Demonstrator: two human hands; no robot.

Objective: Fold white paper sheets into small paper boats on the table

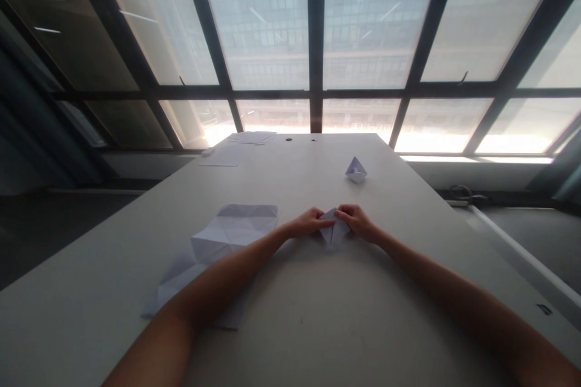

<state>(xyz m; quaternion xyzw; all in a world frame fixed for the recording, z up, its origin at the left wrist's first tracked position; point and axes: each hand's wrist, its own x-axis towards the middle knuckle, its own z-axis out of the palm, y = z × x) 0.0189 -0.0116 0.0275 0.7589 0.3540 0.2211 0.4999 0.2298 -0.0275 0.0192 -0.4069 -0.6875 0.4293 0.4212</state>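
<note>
Between my two hands is a small piece of folded white paper point(330, 234), pointed toward me, with a dark slit down its middle. My left hand point(309, 222) pinches its left side, thumb lying across the front. On the other side my right hand point(357, 221) grips the top right part with thumb and fingers closed. Beyond my right hand, a folded paper boat point(356, 170) stands upright on the table. Creased, unfolded paper sheets point(233, 227) lie to the left, partly hidden under my left forearm.
The long white table point(363, 320) stretches toward large dark-framed windows. Flat paper sheets point(222, 156) lie at its far left end, and a small dark round spot point(288, 139) shows near the far edge. A coiled cable point(463, 193) sits beyond the right side.
</note>
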